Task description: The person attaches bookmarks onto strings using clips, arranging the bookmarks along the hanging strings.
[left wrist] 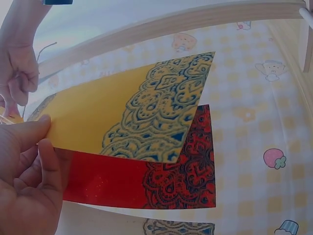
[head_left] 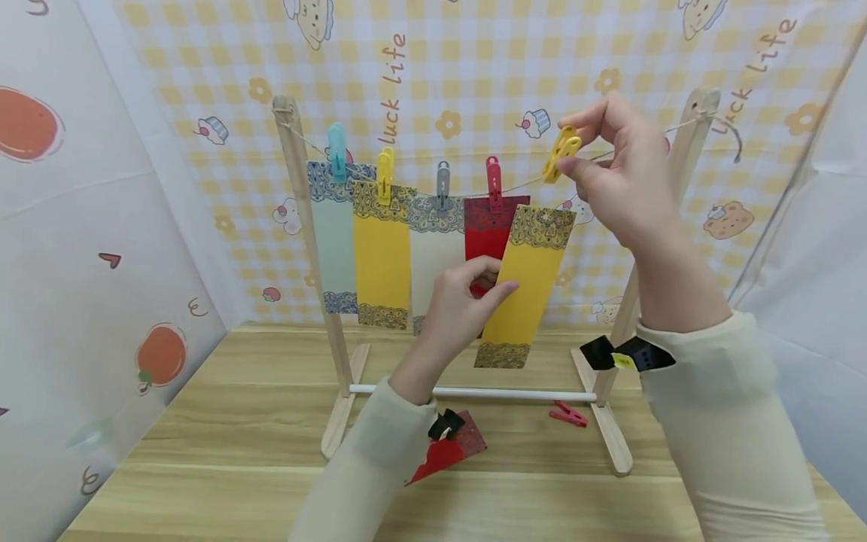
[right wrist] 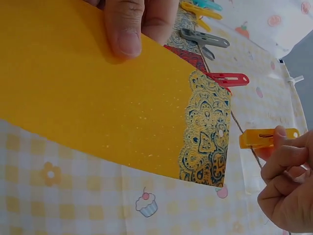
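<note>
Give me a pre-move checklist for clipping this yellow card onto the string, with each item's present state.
1. Left hand pinches the loose yellow card by its edge: ok.
2. Right hand holds the yellow peg at the string: ok.
3. Card's top edge reaches the string: not ok, it sits below the line and tilted.
4. Peg jaws spread wide enough to take the card: cannot tell.
5. Free stretch of string right of the red peg: ok, though the card overlaps the hanging red card.
6. Rack standing upright on the table: ok.
</note>
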A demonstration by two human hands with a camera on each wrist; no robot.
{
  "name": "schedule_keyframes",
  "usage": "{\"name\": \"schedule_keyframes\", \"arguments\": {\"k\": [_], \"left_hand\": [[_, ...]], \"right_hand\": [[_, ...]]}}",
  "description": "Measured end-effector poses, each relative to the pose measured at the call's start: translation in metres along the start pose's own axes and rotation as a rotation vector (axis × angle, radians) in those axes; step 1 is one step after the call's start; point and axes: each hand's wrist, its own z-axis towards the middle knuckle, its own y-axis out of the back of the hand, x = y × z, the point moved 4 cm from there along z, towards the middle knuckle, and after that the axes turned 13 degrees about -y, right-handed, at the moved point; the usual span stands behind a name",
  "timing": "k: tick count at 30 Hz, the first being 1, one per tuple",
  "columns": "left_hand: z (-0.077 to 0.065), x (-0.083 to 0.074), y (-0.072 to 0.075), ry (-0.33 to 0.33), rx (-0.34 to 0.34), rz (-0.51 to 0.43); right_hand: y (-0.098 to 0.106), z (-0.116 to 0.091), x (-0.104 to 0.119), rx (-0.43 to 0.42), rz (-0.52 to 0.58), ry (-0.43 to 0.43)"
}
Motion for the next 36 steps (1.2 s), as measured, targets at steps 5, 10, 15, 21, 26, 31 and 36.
{"name": "schedule_keyframes", "arguments": {"k": [5,10,15,21,26,31,36], "left_hand": [[0.002,0.001,-0.003,0.010,-0.013,0.000],[0.002,0.002,-0.004,0.014,-0.025,-0.009],[0.004,0.005,-0.005,0.015,-0.047,-0.024],[0.005,0.008,-0.006,0.027,-0.061,-0.038],[0.006,0.009,-0.007,0.033,-0.074,-0.059],[0.009,0.010,-0.006,0.012,-0.089,-0.061],[0.011,0.010,-0.007,0.009,-0.094,-0.065]], "right_hand": [[0.002,0.004,0.001,0.038,-0.044,-0.084],[0.004,0.005,-0.002,0.093,0.048,-0.138],[0.003,0.004,-0.004,0.144,0.059,-0.116],[0.001,0.003,-0.007,0.189,0.081,-0.143],[-0.001,0.001,-0.011,0.204,0.036,-0.166],[-0.002,0.000,-0.011,0.215,0.027,-0.151],[-0.002,-0.002,-0.012,0.219,-0.018,-0.143]]}}
